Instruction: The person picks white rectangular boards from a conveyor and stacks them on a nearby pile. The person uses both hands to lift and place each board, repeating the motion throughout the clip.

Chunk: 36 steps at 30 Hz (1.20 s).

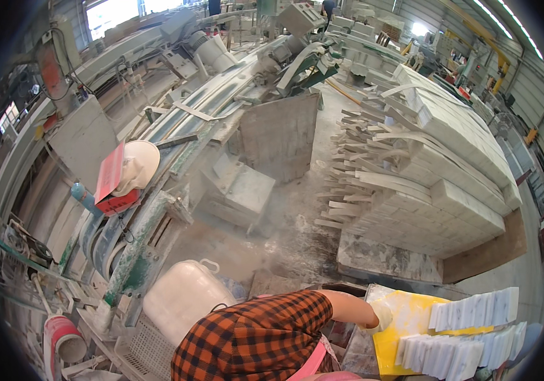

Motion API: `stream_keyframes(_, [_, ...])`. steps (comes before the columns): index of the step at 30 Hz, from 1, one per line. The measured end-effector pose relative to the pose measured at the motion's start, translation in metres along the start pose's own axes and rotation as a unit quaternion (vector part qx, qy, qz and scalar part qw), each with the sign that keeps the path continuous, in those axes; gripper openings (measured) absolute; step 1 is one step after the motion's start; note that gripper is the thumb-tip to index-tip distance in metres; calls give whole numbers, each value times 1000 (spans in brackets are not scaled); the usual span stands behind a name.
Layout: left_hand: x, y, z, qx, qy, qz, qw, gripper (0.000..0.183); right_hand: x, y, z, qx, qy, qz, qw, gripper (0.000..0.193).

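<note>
My left arm, in an orange and black checked sleeve, reaches across the lower middle toward the right. At its end my left hand (382, 315), in a pale glove, is at the left edge of a yellow surface (405, 308) smeared with white. How its fingers are set is not clear. Just right of it, thin white and grey marble pieces stand on edge in two rows, a back row (473, 310) and a front row (453, 357). A blurred grey-blue shape (530, 336) lies at their right end; I cannot make it out. My right hand does not show plainly.
A tall stack of pale stone slabs (434, 184) with protruding strips stands beyond the yellow surface. A white plastic canister (186, 298) and a crate (141, 349) are left of my sleeve. A long dusty machine (202, 140) carries a red box (116, 184) and a cream hat (138, 162).
</note>
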State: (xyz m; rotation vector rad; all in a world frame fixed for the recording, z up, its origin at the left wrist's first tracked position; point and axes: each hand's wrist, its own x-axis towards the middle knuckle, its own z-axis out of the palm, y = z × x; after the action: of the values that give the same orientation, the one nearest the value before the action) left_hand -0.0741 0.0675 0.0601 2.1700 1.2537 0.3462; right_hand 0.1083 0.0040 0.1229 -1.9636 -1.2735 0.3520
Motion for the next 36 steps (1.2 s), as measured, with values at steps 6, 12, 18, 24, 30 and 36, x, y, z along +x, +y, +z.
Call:
stream_keyframes(6, [-5, 3, -9, -2, -12, 4, 1000, 33, -5, 0, -11, 0, 4, 8, 1000, 54])
stream_keyframes(12, [3, 1, -10, 66, -70, 41, 994, 32, -5, 31, -15, -10, 26, 24, 999, 55])
stream_keyframes(18, [15, -31, 28, 272, -145, 173, 935, 38, -131, 74, -125, -88, 181, 149, 968, 57])
stream_keyframes(24, [26, -44, 2, 109, -146, 201, 962, 34, -419, 108, -155, -474, -39, 559, 679, 59])
stream_keyframes(30, [49, -47, -6, 174, -83, 406, 894, 40, -452, 167, -123, -358, 360, 595, 623, 78])
stream_keyframes(36, [42, -19, -12, 224, -157, 266, 924, 40, -516, 138, -165, -121, 410, 509, 747, 54])
